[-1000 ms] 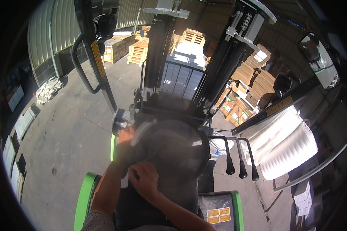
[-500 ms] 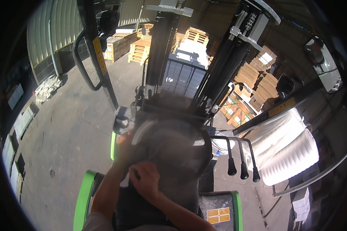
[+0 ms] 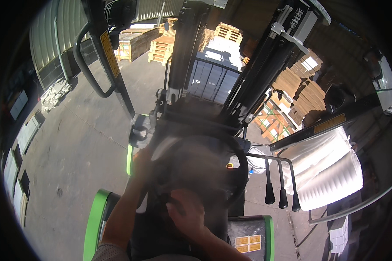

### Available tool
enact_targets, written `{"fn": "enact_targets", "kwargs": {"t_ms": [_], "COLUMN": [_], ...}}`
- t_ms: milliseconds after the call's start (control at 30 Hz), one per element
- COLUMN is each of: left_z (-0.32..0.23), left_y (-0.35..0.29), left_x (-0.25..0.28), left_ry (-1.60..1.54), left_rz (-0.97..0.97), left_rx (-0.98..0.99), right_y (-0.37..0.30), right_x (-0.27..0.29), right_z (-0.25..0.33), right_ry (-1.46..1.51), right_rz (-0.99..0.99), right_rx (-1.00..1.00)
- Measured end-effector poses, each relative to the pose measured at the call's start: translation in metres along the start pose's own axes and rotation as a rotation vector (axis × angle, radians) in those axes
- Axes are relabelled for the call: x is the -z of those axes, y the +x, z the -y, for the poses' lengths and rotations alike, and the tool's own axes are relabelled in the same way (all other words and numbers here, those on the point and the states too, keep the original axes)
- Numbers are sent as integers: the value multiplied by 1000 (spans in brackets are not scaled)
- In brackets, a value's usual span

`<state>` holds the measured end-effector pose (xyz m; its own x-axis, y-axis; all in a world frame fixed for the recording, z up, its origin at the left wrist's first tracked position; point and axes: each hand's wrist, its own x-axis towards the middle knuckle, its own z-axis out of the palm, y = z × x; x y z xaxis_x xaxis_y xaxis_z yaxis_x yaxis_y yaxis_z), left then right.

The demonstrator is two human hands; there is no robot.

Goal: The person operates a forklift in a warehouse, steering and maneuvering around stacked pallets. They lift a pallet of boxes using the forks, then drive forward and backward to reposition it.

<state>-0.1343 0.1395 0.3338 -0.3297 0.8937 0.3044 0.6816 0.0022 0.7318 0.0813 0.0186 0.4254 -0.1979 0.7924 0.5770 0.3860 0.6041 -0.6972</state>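
Right grip [image 3: 188, 212] near wheel [image 3: 243, 167], levers [image 3: 283, 199] rightward

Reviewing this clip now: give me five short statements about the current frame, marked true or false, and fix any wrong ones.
1. Three black-knobbed levers stand to the right of the steering wheel. True.
2. The right hand is gripping one of those levers. False: it is by the lower part of the steering wheel, well apart from the levers.
3. The left hand is at the steering wheel's left side. True.
4. The large white bundle lies at the picture's left edge. False: it lies on the right, beyond the levers.
5. The curved side panel at lower left is red. False: it is bright green.
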Motion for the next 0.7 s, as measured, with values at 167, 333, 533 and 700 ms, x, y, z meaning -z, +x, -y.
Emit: {"fn": "enact_targets", "kwargs": {"t_ms": [167, 333, 533, 700], "left_z": [11, 14, 15, 20], "left_y": [3, 4, 1, -1], "left_x": [-6, -9, -9, -12], "left_ry": [75, 95, 44, -21], "left_rz": [117, 129, 210, 141], "left_rx": [113, 147, 156, 218], "right_y": [-6, -17, -1, 32], "right_x": [118, 176, 185, 199], "right_z": [-42, -96, -124, -130], "right_ry": [-457, -770, -511, -555], "right_rz": [-369, -614, -619, -602], "right_rx": [-1, -93, -397, -335]}}
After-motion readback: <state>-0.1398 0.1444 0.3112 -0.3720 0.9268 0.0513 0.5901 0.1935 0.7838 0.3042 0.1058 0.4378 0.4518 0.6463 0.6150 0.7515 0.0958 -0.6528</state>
